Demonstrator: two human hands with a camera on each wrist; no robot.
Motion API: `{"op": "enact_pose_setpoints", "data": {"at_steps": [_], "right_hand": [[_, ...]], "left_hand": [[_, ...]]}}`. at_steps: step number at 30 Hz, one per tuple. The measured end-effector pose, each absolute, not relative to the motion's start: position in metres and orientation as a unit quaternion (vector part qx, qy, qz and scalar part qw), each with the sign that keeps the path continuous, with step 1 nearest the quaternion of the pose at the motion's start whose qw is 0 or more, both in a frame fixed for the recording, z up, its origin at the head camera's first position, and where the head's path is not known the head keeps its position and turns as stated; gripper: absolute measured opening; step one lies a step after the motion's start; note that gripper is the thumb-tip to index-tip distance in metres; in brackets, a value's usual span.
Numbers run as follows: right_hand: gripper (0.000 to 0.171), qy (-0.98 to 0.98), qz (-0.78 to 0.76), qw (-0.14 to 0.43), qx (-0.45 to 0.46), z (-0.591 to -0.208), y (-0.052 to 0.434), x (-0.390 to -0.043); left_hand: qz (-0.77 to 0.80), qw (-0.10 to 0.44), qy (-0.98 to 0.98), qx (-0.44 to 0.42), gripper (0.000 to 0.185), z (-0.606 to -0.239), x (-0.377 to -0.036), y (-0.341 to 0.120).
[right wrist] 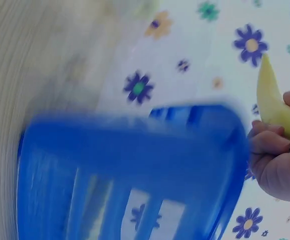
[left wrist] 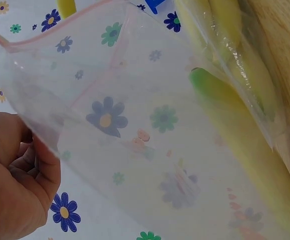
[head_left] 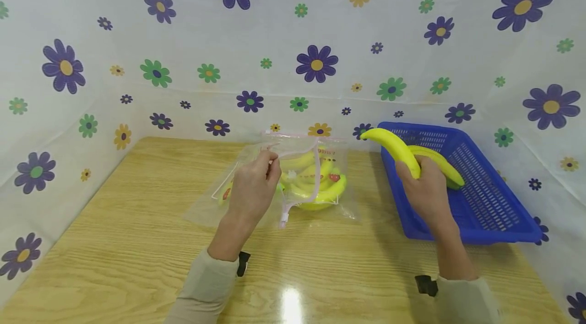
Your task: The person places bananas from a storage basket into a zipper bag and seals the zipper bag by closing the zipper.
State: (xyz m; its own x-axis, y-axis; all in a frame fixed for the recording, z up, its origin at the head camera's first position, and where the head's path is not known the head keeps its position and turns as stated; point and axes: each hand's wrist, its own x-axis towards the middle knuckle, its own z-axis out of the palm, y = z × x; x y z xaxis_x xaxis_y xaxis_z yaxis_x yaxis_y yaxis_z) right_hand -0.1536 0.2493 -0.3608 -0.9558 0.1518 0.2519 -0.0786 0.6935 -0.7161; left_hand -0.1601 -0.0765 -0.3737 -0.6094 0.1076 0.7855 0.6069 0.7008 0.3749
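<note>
My right hand (head_left: 426, 189) grips a yellow banana (head_left: 391, 145) above the near-left side of a blue basket (head_left: 499, 240); in the right wrist view the banana (right wrist: 268, 95) points up out of the fist. Another banana (head_left: 441, 164) shows in the basket behind this hand. With curled fingers my left hand (head_left: 254, 181) pinches the edge of a clear zip bag (head_left: 339, 148). In the left wrist view the bag (left wrist: 135, 100) is lifted and spread beside the hand (left wrist: 20, 175). Several bananas (head_left: 320, 194) lie inside clear plastic on the table, one with a green tip (left wrist: 204, 82).
The wooden table (head_left: 114, 242) runs up to a white flowered cloth (head_left: 274, 29) at the back and sides. The basket stands at the table's right, close to the cloth. A pink zip strip with a slider (head_left: 284, 218) lies across the plastic.
</note>
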Motion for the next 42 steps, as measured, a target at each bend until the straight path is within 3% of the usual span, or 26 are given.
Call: {"op": "enact_pose_setpoints", "data": {"at_steps": [7, 16, 30, 42], "right_hand": [[0.062, -0.867, 0.497, 0.035, 0.016, -0.365, 0.212, -0.142], [0.038, -0.801, 0.587, -0.083, 0.087, -0.386, 0.181, -0.146], [0.04, -0.799, 0.6, -0.042, -0.004, -0.41, 0.139, -0.154], [0.042, -0.698, 0.71, -0.098, 0.009, -0.417, 0.119, -0.162]], "left_hand": [[-0.323, 0.389, -0.836, -0.213, 0.006, -0.374, -0.16, -0.079], [-0.328, 0.392, -0.831, -0.22, 0.006, -0.374, -0.161, -0.079], [-0.331, 0.382, -0.837, -0.211, 0.006, -0.374, -0.161, -0.077], [-0.325, 0.383, -0.838, -0.213, 0.008, -0.371, -0.159, -0.076]]}}
